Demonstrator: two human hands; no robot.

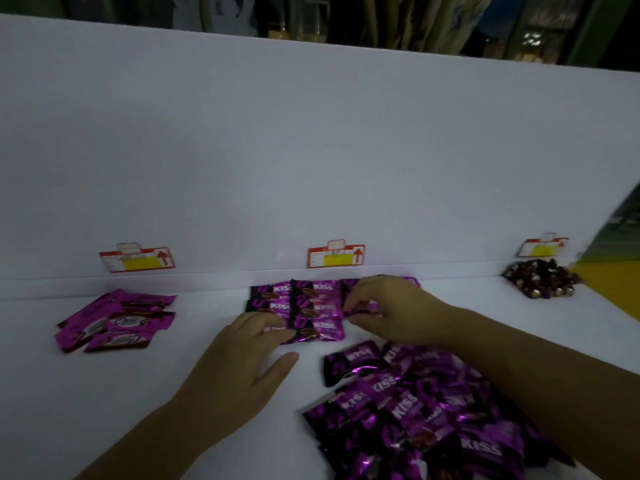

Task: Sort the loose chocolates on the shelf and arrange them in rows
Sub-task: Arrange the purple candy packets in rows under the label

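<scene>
Purple Kiss chocolates lie in neat rows [311, 308] against the white back wall at mid-shelf. My left hand [242, 362] lies flat with straight fingers pressing the lower left wrapper of those rows. My right hand [391, 310] pinches one purple Kiss chocolate [363, 309] at the right end of the rows. A loose heap of Kiss chocolates [426, 410] spreads at the lower right, under my right forearm.
A small group of magenta Choco packets [114, 322] sits at the left. A mound of brown foil-wrapped sweets [540, 278] lies at the far right. Three red and yellow price tags [336, 255] hang on the white wall above the shelf [104, 393].
</scene>
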